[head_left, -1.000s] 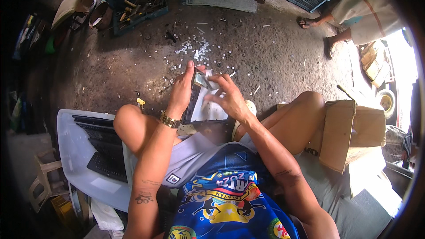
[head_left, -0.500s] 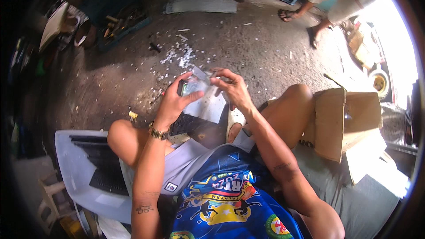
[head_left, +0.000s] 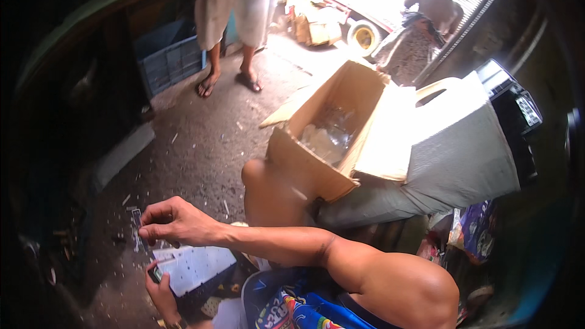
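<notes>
My right hand (head_left: 177, 222) is raised, thumb and fingers pinched on a thin, small strip (head_left: 136, 218) with dark edges and a pale middle; its exact kind is unclear. Lower down, my left hand (head_left: 161, 297) is closed round a small black-edged object (head_left: 157, 273) with a greenish face, partly hidden by the fingers. Beside it lies a white panel (head_left: 198, 266) with dark dots, resting over something dark at my lap. The left hand is at the panel's near left edge; the right hand hovers above and apart from it.
An open cardboard box (head_left: 329, 176) with clear plastic inside stands by my right knee, next to a grey-covered surface (head_left: 457, 152). A person in pale shorts (head_left: 234, 6) stands ahead, near a blue crate (head_left: 170, 55). Another person (head_left: 439, 6) is outside by a wheel (head_left: 364, 38).
The view has swung to the right, bringing the box interior and the doorway into sight. My right hand has come away from the left with the thin strip.
</notes>
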{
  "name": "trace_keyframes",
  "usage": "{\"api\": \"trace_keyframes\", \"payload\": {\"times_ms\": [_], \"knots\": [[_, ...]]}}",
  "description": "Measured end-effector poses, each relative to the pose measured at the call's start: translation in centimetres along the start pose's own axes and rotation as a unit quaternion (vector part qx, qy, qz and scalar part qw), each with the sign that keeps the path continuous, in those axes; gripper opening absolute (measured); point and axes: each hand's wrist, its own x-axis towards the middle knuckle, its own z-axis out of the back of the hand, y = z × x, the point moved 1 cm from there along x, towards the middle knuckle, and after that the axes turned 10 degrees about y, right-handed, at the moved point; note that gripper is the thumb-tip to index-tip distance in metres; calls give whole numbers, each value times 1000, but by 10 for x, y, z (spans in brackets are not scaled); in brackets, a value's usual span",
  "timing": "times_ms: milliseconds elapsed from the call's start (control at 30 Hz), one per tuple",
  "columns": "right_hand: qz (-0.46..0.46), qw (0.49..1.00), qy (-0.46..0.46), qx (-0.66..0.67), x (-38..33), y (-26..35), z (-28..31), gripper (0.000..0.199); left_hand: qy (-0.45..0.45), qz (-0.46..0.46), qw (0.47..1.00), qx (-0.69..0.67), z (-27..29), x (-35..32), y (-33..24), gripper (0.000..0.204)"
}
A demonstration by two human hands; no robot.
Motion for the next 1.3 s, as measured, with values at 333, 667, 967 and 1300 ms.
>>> {"api": "trace_keyframes", "payload": {"times_ms": [333, 667, 967, 1300], "knots": [[264, 865, -89, 418, -46, 24, 79, 42, 10, -21, 998, 58, 4, 1, -13, 41], [-76, 957, 52, -276, 21, -89, 12, 73, -8, -33, 999, 11, 70, -46, -111, 33], [-38, 954, 173, -241, 69, -98, -26, 25, -50, -39, 998, 20, 117, -54, -151, 32], [99, 958, -93, -252, 73, -23, 73, 33, -219, -57, 943, -243, 136, -91, -115, 61]]}}
